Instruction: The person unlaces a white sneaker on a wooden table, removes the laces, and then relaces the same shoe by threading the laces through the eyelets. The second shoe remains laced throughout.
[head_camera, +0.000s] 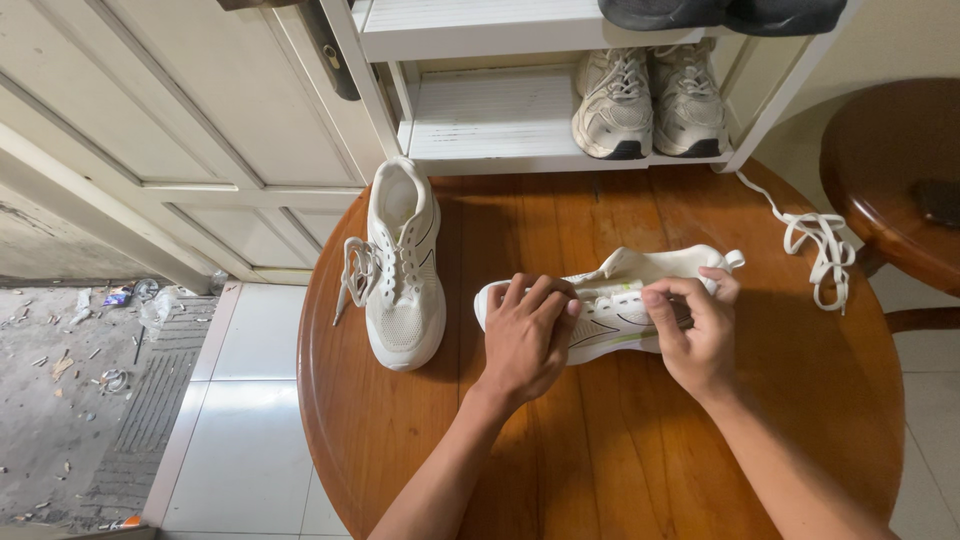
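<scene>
On the round wooden bench (620, 450), a white sneaker (640, 285) lies on its side near the middle, toe toward the left edge and heel toward the right. Both hands are on it. The left hand (525, 335) presses down over the toe end, fingers curled over the upper, pinning the shoe in place. The right hand (695, 330) sits at the eyelet row, thumb and forefinger pinched together on something small there; whether that is a lace end or the edge of the upper cannot be told.

This shoe shows no lace across its eyelets, while a loose white shoelace (820, 250) lies in a heap at the far right edge of the bench, well apart from the hands. A second white sneaker (400, 270) stands upright near the far left edge, its lace slack and trailing.

The work in hand looks like the lacing stage on the sideways shoe. A further move there would call for a steady hold on the toe and a fine pinch at the eyelets.

A white shoe rack (500, 110) behind the bench holds a grey pair of sneakers (650, 100).
</scene>
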